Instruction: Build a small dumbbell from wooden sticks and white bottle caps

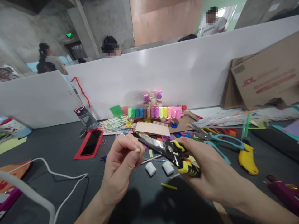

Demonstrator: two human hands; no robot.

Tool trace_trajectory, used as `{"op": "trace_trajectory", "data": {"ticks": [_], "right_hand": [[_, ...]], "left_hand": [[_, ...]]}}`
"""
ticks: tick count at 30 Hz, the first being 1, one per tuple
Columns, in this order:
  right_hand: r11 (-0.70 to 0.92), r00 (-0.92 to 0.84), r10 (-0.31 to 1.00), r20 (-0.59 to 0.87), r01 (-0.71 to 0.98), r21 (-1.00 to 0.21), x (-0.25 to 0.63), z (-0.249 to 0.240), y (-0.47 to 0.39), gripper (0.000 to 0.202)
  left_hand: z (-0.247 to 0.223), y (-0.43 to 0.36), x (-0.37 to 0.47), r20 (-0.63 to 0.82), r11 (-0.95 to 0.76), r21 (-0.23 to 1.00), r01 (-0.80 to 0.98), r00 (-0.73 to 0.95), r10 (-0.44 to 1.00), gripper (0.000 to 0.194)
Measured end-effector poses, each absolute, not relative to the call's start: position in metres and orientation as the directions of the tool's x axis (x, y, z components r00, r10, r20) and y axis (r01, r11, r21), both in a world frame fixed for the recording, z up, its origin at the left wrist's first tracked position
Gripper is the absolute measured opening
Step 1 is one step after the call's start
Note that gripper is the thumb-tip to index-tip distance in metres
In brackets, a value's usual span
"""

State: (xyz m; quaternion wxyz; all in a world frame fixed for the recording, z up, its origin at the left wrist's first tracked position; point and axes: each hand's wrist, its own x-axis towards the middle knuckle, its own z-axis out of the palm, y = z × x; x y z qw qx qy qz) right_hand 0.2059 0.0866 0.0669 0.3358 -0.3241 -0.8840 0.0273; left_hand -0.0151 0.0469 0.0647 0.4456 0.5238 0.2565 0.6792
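My left hand (123, 165) is closed in a pinch, with a small pale tip of something showing between thumb and forefinger; the rest of it is hidden. Black and yellow pliers (171, 152) are gripped in my right hand (205, 165), their jaws pointing left toward my left fingertips. Below the pliers, two white rounded pieces (150, 168) (168, 167) lie on the dark table (93, 193). Nearer to me is a short yellow stick (169, 186). A thin wooden stick (151, 159) lies just right of my left fingers.
A phone (91, 142) on red card lies left, near a bottle (85, 116) and a white cable (67, 177). Behind are colored clay packs (154, 112). Blue scissors (226, 140), a yellow tool (248, 158) and a purple glue gun (283, 193) lie right. People are beyond the white partition (140, 74).
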Motion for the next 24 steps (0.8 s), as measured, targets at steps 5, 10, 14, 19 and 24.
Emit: {"op": "trace_trajectory", "data": {"ticks": [5,10,14,19,24], "right_hand": [[0.77,-0.599,0.625,0.501,0.578,-0.27,0.2026,0.0682,0.0843,0.032],[0.782,-0.601,0.604,0.523,0.576,-0.241,0.2018,0.0669,0.0843,0.032],[0.792,-0.61,0.587,0.532,0.568,-0.224,0.2039,0.0655,0.0871,0.022],[0.788,-0.592,0.575,0.564,0.587,-0.186,0.2057,0.0613,0.0888,0.027],[0.769,-0.586,0.624,0.516,0.576,-0.277,0.203,0.0653,0.0869,0.026]], "left_hand": [[0.0645,0.0473,-0.0153,0.465,-0.465,0.819,-0.335,-0.085,0.881,0.005],[0.0628,0.0501,-0.0158,0.49,-0.488,0.82,-0.3,-0.075,0.869,0.008],[0.0602,0.0524,-0.0164,0.482,-0.474,0.827,-0.301,-0.055,0.875,0.009],[0.0569,0.0528,-0.0164,0.483,-0.469,0.81,-0.351,-0.054,0.874,0.006],[0.0563,0.0519,-0.0172,0.451,-0.453,0.827,-0.334,-0.086,0.888,0.005]]}}
